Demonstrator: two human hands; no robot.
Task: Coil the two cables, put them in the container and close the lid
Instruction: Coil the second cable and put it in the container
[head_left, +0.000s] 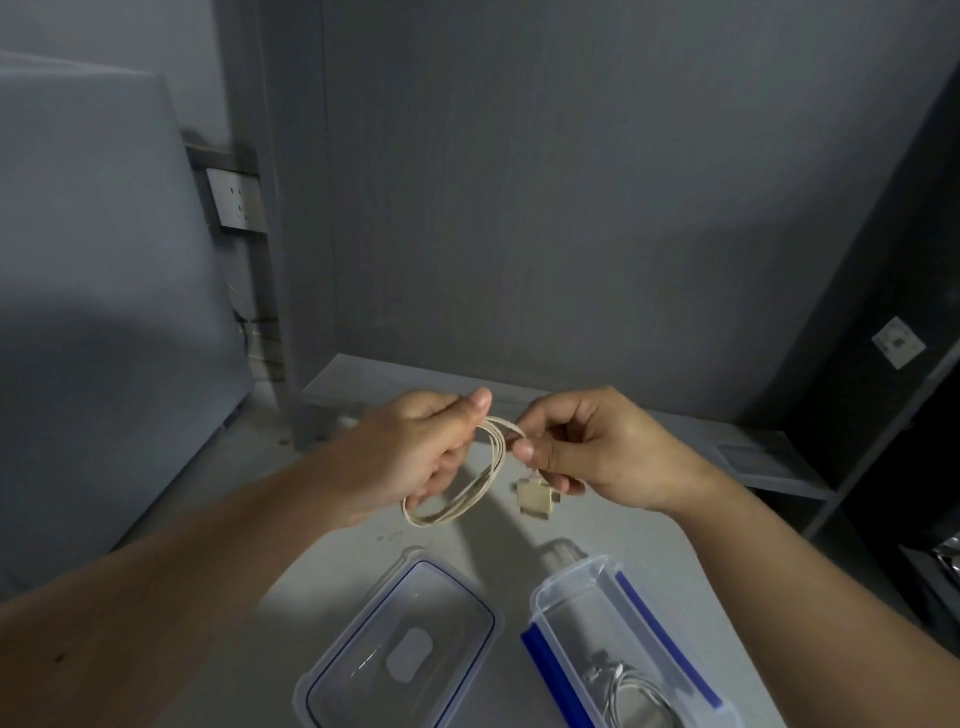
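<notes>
A white cable (470, 493) hangs in several loops above the table, held between both hands. My left hand (415, 457) pinches the top of the loops. My right hand (597, 447) grips the cable's free end just above its boxy white plug (537, 498), which dangles below the fingers. Near the bottom edge a clear plastic container (597, 613) with blue side clips stands open, and a second coiled cable (631, 691) lies inside it. The clear lid (400, 644) lies flat on the table to the container's left.
The pale table (332, 551) ends against a grey wall. A wall socket (236, 200) sits at the upper left. Dark shelving (893, 332) stands along the right side, with a grey ledge at the table's far right.
</notes>
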